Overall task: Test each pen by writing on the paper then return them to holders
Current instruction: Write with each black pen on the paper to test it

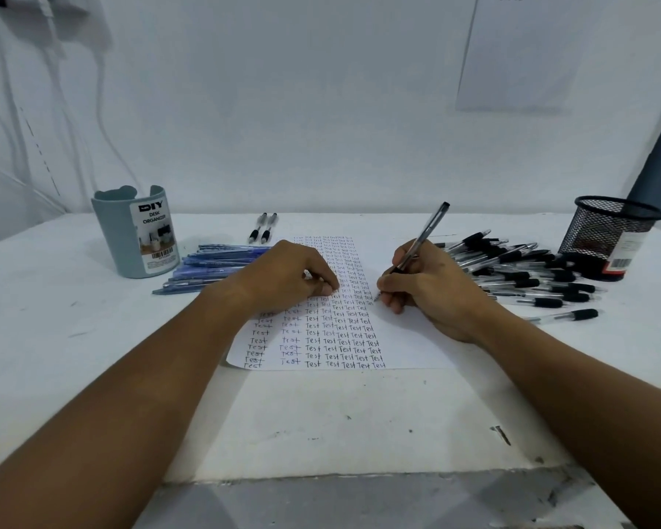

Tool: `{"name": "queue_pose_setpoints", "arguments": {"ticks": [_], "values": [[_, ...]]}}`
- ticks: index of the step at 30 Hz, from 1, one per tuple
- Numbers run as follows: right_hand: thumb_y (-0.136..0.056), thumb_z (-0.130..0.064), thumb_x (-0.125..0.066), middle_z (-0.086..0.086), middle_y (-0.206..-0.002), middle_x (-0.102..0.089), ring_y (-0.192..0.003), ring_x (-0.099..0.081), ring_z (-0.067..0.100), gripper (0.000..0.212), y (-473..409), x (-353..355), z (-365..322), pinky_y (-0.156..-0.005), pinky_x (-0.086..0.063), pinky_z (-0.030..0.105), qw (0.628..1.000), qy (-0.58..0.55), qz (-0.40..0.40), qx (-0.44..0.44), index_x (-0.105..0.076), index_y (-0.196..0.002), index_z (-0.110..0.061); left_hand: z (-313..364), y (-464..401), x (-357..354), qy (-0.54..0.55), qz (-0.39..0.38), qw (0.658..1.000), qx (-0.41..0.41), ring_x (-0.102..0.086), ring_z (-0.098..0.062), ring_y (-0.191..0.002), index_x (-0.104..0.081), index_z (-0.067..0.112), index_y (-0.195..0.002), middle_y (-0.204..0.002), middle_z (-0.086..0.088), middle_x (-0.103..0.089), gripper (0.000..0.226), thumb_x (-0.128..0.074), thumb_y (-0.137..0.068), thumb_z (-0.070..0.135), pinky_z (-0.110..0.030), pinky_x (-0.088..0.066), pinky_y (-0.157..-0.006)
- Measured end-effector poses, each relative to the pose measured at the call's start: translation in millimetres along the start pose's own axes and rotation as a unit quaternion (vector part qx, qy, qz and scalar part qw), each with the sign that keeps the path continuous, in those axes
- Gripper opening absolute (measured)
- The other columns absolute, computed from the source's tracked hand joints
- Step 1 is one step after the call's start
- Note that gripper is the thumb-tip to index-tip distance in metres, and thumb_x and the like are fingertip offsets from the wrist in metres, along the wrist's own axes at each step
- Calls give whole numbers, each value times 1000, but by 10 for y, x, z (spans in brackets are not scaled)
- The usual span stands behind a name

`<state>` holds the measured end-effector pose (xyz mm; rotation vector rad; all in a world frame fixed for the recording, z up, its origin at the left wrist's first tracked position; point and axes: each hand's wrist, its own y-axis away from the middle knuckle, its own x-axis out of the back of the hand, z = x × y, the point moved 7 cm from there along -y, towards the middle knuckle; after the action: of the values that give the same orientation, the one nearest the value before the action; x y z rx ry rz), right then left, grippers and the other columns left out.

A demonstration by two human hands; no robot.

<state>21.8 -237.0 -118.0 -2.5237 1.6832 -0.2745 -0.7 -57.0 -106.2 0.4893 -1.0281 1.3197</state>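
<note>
A clear-barrelled pen [422, 235] with a dark grip leans up toward 1 o'clock in the right hand [430, 290], whose thumb and forefinger pinch it low on the barrel, the tip meeting the paper [409, 337] at the end of a row of handwriting. The sheet lies at the centre of the white table [73, 318], its left half filled with columns of the word "Test". At 9 o'clock from the pen, the left hand [289, 274] rests on the written part of the sheet, fingers loosely curled under and gripping nothing, thumb tip touching the paper. A heap of black-gripped pens [527, 271] spreads at 3 o'clock from the right hand, just beside it. Beyond that heap stands a black mesh holder [607, 234], upright. At 9 o'clock from the left hand lies a row of blue pens [214, 267], and behind them a grey desk organizer [136, 232] with a printed label. Two more black-gripped pens [262, 227] lie side by side at 12 o'clock, just past the sheet's far edge.
</note>
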Motion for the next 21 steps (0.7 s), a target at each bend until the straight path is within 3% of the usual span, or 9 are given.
{"name": "queue_pose_setpoints", "arguments": {"ticks": [7, 13, 18, 21], "values": [[-86, 6, -63, 15, -67, -64, -64, -58, 32, 28, -29, 1, 24, -63, -50, 42, 998, 67, 11, 10, -44, -97, -11, 7, -2, 7, -2, 1, 1000, -1, -58, 9, -90, -75, 31, -94, -98, 19, -67, 15, -73, -84, 20, -5, -39, -75], [-84, 13, -61, 20, -65, -60, -63, -53, 31, 32, -28, -6, 25, -54, -45, 36, 1000, 11, -7, -8, -42, -97, -10, -7, 8, 9, 10, 4, 1000, 8, -58, 9, -90, -75, 31, -93, -97, 20, -67, 14, -73, -84, 20, -3, -39, -74], [-85, 9, -61, 16, -65, -61, -60, -54, 29, 29, -18, -9, 10, -57, -45, 38, 999, 54, 5, 4, -43, -97, -10, 2, 9, 14, 3, 5, 1000, 15, -58, 11, -89, -75, 32, -92, -97, 19, -68, 14, -73, -84, 21, -2, -39, -73], [-87, 10, -59, 18, -70, -56, -56, -55, 25, 28, -41, 32, -1, -49, -42, 33, 999, -33, 23, -13, -41, -93, -11, -3, 9, 40, -7, 19, 1000, 19, -58, 11, -86, -75, 28, -95, -98, 16, -69, 14, -73, -84, 20, 2, -39, -70]]}}
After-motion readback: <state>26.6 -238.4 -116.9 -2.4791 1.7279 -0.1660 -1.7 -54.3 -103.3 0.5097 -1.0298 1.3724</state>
